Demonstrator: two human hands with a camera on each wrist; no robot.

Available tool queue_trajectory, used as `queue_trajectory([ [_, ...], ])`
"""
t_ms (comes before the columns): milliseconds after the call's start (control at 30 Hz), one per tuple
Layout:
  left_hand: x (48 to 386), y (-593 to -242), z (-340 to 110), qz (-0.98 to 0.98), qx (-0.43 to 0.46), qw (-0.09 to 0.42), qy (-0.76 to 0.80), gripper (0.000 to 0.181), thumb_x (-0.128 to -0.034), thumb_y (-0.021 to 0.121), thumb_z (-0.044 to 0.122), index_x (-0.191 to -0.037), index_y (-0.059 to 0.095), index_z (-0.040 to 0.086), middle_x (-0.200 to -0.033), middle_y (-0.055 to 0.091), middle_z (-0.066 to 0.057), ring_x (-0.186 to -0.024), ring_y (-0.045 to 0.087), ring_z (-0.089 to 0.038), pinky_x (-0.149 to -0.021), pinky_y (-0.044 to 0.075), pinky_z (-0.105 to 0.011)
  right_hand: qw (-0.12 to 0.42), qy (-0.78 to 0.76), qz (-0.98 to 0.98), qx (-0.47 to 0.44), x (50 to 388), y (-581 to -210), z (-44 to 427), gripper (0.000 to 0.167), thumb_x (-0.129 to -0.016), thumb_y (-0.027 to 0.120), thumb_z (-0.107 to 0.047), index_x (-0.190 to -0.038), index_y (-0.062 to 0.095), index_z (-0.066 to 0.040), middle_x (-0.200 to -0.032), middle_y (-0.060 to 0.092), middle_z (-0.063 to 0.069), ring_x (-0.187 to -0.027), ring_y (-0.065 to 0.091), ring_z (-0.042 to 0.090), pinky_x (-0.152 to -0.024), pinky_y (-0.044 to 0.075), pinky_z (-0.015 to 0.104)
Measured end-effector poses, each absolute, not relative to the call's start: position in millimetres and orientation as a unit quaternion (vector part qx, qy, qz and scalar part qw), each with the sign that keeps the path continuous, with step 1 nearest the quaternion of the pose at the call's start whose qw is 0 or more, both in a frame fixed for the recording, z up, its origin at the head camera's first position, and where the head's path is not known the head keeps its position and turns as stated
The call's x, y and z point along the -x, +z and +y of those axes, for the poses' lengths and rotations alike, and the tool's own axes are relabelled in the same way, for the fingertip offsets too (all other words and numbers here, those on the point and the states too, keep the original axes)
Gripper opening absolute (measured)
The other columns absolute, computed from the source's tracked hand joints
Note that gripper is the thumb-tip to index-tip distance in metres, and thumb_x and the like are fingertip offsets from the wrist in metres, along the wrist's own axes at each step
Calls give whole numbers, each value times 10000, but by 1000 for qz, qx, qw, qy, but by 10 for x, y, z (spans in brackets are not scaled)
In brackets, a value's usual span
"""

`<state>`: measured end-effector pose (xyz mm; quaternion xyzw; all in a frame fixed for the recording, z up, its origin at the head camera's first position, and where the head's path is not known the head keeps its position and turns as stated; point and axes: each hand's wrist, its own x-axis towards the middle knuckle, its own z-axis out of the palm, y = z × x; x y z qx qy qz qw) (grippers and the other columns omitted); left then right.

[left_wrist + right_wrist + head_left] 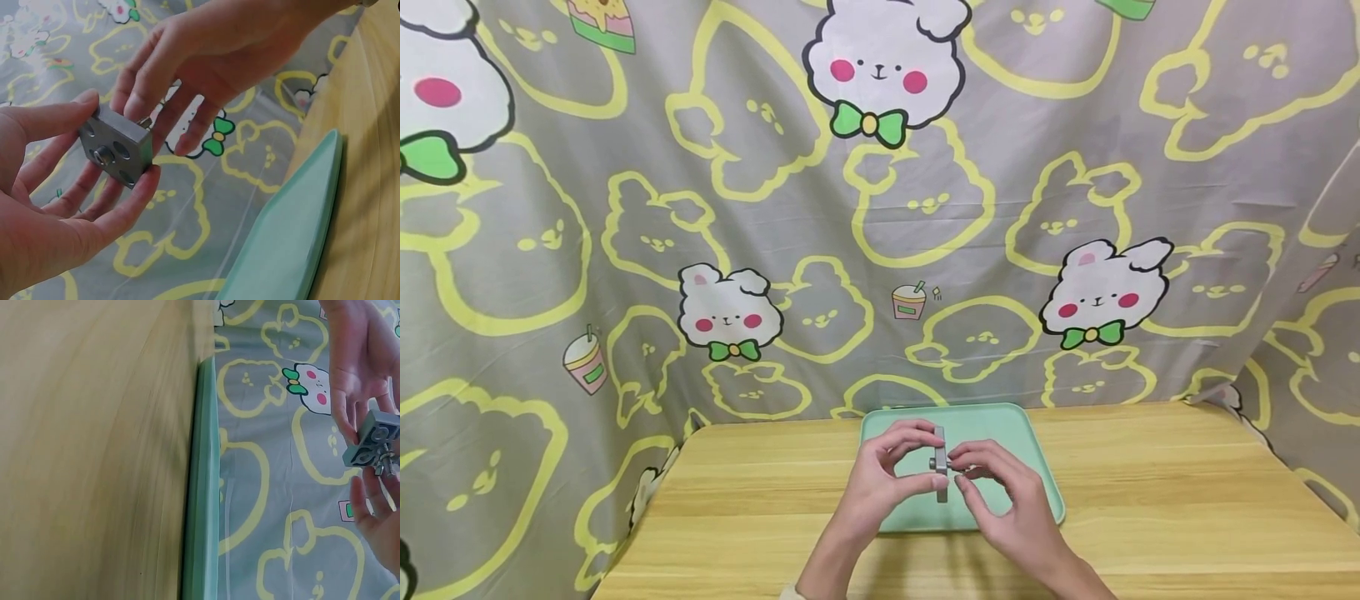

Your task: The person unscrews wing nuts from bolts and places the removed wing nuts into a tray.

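My left hand (880,471) grips a grey metal block (941,492) by its edges, thumb on one side and fingers on the other. Several round holes show in the block's face in the left wrist view, and a bolt (104,155) sits through its middle. On the block's far side the bolt's threaded end (389,464) sticks out, with what looks like a nut around it. The curled fingers and thumb of my right hand (1011,500) are at that end and seem to pinch it; the fingertips partly hide the contact.
Below the hands a light green tray (1037,450) lies on the wooden table (1165,500). A grey curtain (880,350) with yellow outlines and white rabbit faces hangs behind the table and at both sides.
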<state>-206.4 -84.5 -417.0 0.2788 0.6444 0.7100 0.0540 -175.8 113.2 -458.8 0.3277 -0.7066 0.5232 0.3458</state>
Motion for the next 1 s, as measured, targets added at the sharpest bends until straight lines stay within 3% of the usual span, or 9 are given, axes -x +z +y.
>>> queue_trajectory([
  [100, 2049, -4149, -834, 646, -276, 55, 709, 371, -796, 850, -35, -1146, 730, -4, -1343, 570, -134, -1258, 581, -267, -1099, 479, -477, 276, 586, -705, -289, 1725, -4561, 1140, 267, -918, 658, 148, -1124, 682, -19, -1132, 664, 173, -1057, 667, 224, -809, 628, 299],
  [200, 2034, -4139, -814, 652, -280, 48, 703, 363, -787, 847, -65, -1126, 736, 1, -1333, 562, -144, -1219, 587, -275, -916, 610, -444, 176, 664, -697, -206, 1710, -4513, 1158, 141, -1012, 614, 7, -1145, 655, 34, -1166, 641, 202, -1066, 678, 227, -809, 641, 379],
  [267, 2021, -4134, -800, 657, -287, 42, 696, 354, -781, 846, -79, -1108, 740, 1, -1324, 559, -139, -1187, 590, -271, -834, 636, -441, 100, 718, -675, -139, 1718, -4491, 1175, 210, -1048, 598, -102, -1174, 633, 63, -1183, 628, 213, -1053, 691, 247, -810, 642, 418],
  [467, 1987, -4118, -778, 676, -317, 34, 665, 339, -775, 853, -79, -1084, 762, 28, -1305, 569, -88, -1209, 553, -280, -832, 639, -437, -68, 789, -609, -50, 1750, -4453, 1242, 351, -1066, 584, -270, -1240, 620, 33, -1185, 653, 104, -1037, 700, 254, -854, 629, 395],
  [733, 1978, -4135, -767, 699, -335, 14, 631, 333, -776, 866, -49, -1075, 775, 67, -1284, 590, -56, -1178, 572, -255, -828, 641, -408, -141, 793, -588, -78, 1770, -4474, 1318, 274, -1065, 584, -220, -1229, 639, -7, -1144, 687, 50, -982, 697, 184, -825, 609, 300],
  [1000, 1978, -4159, -751, 718, -341, 5, 607, 315, -783, 877, -10, -1065, 782, 93, -1273, 603, -2, -1161, 593, -231, -810, 642, -373, -147, 799, -578, -78, 1782, -4497, 1339, 242, -1052, 603, -188, -1217, 644, -17, -1098, 718, 55, -954, 699, 159, -826, 601, 277],
])
